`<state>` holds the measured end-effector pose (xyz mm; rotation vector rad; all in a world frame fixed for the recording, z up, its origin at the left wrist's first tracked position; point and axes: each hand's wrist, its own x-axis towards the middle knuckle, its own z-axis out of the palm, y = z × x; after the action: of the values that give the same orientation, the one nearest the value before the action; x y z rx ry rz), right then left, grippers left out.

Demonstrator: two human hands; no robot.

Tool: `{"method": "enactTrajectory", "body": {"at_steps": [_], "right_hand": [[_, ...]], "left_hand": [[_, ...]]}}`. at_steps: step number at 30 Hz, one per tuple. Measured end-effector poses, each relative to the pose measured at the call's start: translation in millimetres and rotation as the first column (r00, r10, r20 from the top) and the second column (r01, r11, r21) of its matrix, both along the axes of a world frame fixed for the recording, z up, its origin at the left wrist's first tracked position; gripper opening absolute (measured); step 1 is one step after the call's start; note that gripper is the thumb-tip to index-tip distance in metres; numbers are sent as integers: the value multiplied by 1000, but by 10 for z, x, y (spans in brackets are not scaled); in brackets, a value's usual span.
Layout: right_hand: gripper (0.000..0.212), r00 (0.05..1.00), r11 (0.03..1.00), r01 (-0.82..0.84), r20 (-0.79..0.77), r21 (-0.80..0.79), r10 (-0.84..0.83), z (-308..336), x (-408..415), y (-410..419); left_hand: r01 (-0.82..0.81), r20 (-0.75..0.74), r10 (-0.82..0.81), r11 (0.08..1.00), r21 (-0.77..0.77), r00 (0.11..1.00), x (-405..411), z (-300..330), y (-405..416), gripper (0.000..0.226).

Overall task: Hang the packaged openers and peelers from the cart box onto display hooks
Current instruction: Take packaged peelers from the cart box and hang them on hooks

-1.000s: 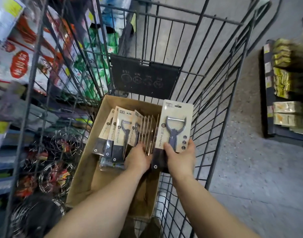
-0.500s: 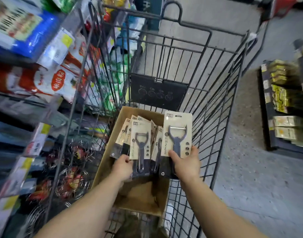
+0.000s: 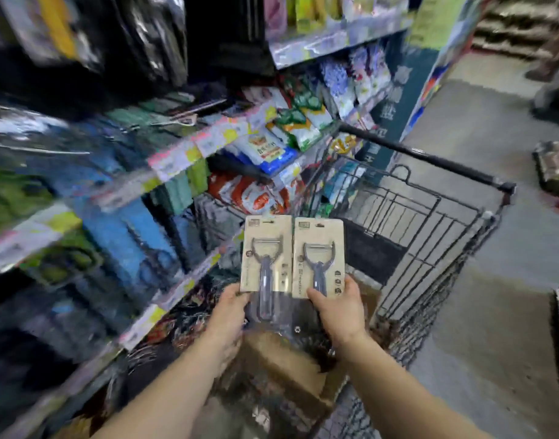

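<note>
Head view: I see both peeler packs now lifted clear of the cart box [image 3: 290,369].
Left hand [image 3: 229,315]: grips left peeler pack [image 3: 266,253].
Right hand [image 3: 338,308]: grips right peeler pack [image 3: 319,256].
Meaning: I judge hanging comes next; hooks not visible.

Peeler packs [image 3: 318,258]: matt kraft card, glossy clear plastic blister. Cart [image 3: 430,223]: black metal wire. Box [image 3: 290,365]: cardboard.

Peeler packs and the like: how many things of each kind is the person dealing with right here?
Peeler packs: 2, the left pack held by the left hand, the right pack by the right hand
Hands: 2
Cardboard boxes: 1, the box under the hands
Carts: 1, the cart
Total: 6
</note>
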<state>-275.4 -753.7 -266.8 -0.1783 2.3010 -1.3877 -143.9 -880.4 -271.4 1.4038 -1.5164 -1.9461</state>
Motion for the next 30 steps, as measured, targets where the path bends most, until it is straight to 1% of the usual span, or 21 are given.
{"method": "enactTrajectory", "body": {"at_steps": [2, 4, 5, 7, 8, 10, 12, 14, 17, 18, 20, 22, 26, 28, 30], "right_hand": [[75, 993, 993, -114, -24, -42, 113, 237, 381, -150], [80, 971, 970, -231, -78, -72, 226, 499, 826, -293], [81, 953, 952, -292, -116, -96, 281, 620, 1058, -356], [79, 901, 904, -411, -203, -117, 383, 816, 1528, -458], [78, 868, 873, -474, -231, -116, 440, 902, 1782, -500], [74, 800, 802, -583, -260, -129, 540, 1045, 2343, -555], [80, 741, 739, -659, -293, -142, 604, 1135, 2931, -603], [86, 693, 677, -715, -316, -177, 649, 1210, 3565, -636], [80, 620, 574, -784, -360, -238, 697, 1291, 4603, -695], [84, 595, 545, -803, -373, -242, 712, 1323, 4973, -708], [98, 554, 494, -833, -387, -250, 737, 1404, 5721, -721], [103, 533, 448, -845, -401, -291, 745, 1503, 6411, -725], [98, 454, 313, -882, -451, -354, 768, 1784, 7522, -764], [95, 427, 278, -894, -479, -352, 767, 1960, 7936, -836], [93, 408, 249, -900, -489, -358, 771, 2129, 8267, -905]], "left_hand": [[-85, -34, 82, 991, -104, 996, 469, 281, 46, 22], [-201, -85, 188, 960, -197, 979, 967, 513, 60, 26], [-255, -109, 236, 943, -215, 966, 1234, 609, 65, 24], [-372, -162, 345, 908, -191, 925, 1798, 782, 104, 10], [-429, -191, 397, 885, -179, 898, 2091, 849, 132, 8], [-504, -221, 461, 837, -215, 860, 2688, 940, 233, 16], [-545, -216, 502, 790, -280, 838, 3285, 1035, 381, 32], [-588, -224, 544, 738, -330, 808, 3907, 1122, 517, 40], [-675, -242, 637, 633, -379, 732, 4931, 1223, 650, 42], [-697, -252, 657, 606, -384, 710, 5290, 1269, 693, 44], [-728, -271, 686, 562, -393, 675, 6009, 1369, 748, 49], [-748, -279, 713, 508, -427, 644, 6689, 1482, 787, 47], [-765, -288, 758, 399, -506, 586, 7767, 1756, 881, 39], [-781, -320, 765, 357, -512, 560, 8186, 1886, 860, 34], [-798, -347, 768, 333, -502, 538, 8491, 2012, 822, 41]]}}
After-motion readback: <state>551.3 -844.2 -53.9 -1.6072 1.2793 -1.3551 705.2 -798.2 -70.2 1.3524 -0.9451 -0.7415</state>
